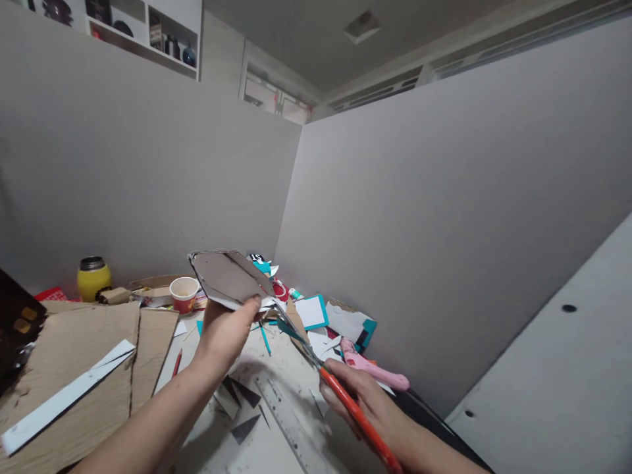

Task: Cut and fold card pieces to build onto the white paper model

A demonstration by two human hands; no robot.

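Left hand [224,332] pinches a grey card piece [227,276] by its near edge, thumb on top, holding it up above the cluttered surface [276,447]. Right hand [368,405] is closed around the orange handles of a pair of scissors [316,362], whose blades point up toward the card's lower right edge. This looks like the cutting step, with the card being trimmed. The next snip seems to call for keeping the card steady and feeding its edge squarely between the blades.
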